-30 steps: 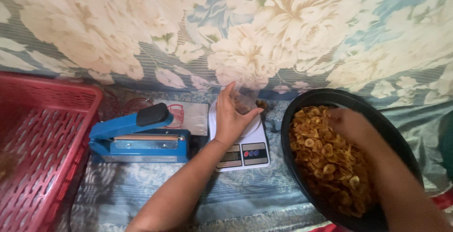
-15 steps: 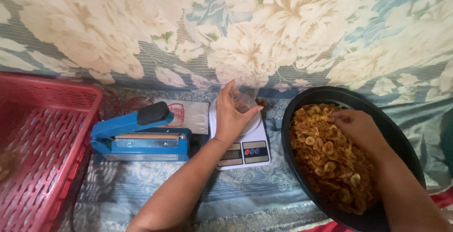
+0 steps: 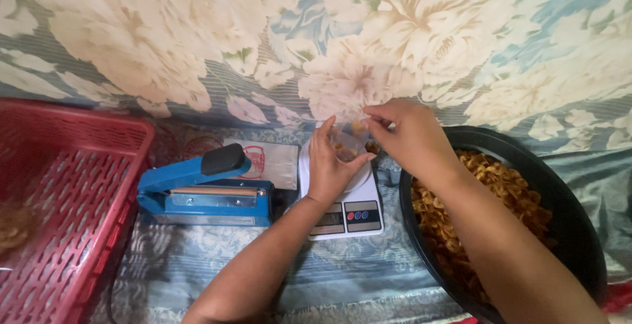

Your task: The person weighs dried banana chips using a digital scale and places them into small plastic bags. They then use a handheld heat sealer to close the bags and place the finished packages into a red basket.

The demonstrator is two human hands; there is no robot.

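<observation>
Centrally, both hands (image 3: pixel 368 149) at clear bag (image 3: pixel 347 145), white scale (image 3: pixel 349 209), black bowl (image 3: pixel 579 232)

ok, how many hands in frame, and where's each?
2. The left hand holds a small clear plastic bag over the white digital kitchen scale; the right hand is at the bag's mouth. No others visible.
</observation>
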